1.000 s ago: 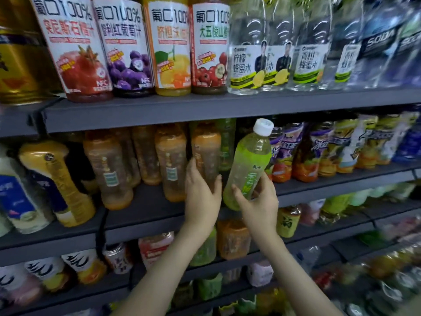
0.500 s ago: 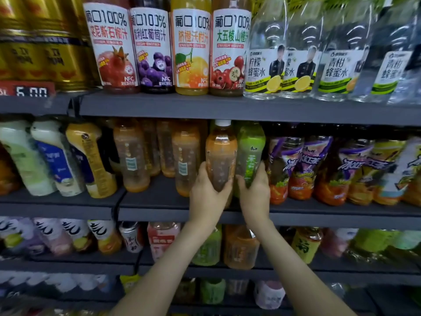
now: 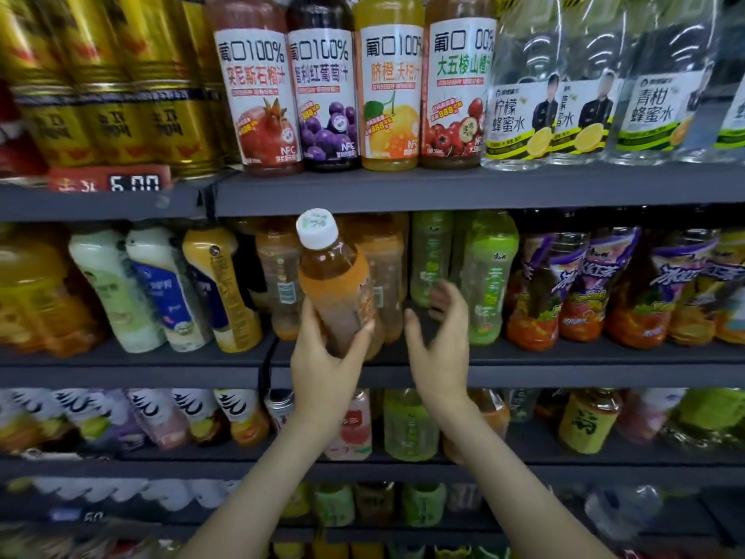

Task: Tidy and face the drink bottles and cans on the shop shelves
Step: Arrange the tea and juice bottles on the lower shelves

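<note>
1. Head view: the left hand [image 3: 322, 367] grips the orange bottle [image 3: 338, 290] low on its body, thumb on the left side and fingers curled round the right.
2. The orange bottle is tilted, its white cap [image 3: 317, 229] leaning up and left. It sits in front of the orange row on the middle shelf [image 3: 564, 367]; whether its base touches the shelf cannot be told.
3. The right hand [image 3: 443, 340] is spread and loose, holding nothing. It is just right of the orange bottle and apart from it.
4. The green bottle [image 3: 490, 276] stands upright on the middle shelf, just right of the right hand, label facing out.
5. The top shelf [image 3: 443, 187] carries gold cans [image 3: 109, 94] on the left, juice bottles [image 3: 354, 94] in the centre and clear bottles [image 3: 584, 94] on the right.
</note>
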`<state>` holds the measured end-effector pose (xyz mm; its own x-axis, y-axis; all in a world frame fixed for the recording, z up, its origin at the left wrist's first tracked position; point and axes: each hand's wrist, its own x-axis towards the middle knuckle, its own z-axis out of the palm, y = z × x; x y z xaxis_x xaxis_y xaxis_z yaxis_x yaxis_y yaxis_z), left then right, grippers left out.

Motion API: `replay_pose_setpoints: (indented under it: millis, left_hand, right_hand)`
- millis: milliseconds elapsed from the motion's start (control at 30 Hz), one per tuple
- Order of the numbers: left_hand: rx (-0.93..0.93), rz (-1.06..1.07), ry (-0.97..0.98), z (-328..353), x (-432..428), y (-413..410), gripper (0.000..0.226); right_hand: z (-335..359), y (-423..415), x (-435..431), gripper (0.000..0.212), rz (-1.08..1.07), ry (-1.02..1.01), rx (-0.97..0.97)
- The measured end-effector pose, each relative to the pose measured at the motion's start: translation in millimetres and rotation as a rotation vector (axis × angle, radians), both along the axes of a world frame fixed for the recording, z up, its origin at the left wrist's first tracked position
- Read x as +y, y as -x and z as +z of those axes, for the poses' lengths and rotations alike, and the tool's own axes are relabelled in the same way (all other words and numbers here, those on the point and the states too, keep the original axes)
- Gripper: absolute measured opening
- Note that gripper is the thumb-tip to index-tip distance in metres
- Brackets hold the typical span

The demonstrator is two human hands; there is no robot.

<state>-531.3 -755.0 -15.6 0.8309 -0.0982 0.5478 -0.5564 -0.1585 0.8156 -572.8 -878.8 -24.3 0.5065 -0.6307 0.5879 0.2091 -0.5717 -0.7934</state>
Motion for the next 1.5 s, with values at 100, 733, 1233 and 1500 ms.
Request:
replay_pose_setpoints:
  millis: [100,733,1233,1500]
  left_hand:
    - [0.001,0.047,-0.085,-3.6,18.6,-19.4,0.075]
    - [0.056,0.083,-0.352,8.7,-22.5,-67.2,0.082]
    - [-0.289,0.042,-0.214,-7.6,-44.3,-2.3,0.054]
    - [-0.186,-0.217,-0.226,-11.1,-131.9,67.2,0.031]
  right_hand:
    - [0.5,-19.8,13.9,0.067,0.056,-0.066,0.138]
    - [3.5,-66.2,-1.8,0.060,-0.123,-0.046,0.376]
    - [-1.8,-2.2,-0.3,0.056,-0.090,0.055,0.269]
    - [-5.3,84.0,-80.8,0.039,-0.133,0.012,0.200]
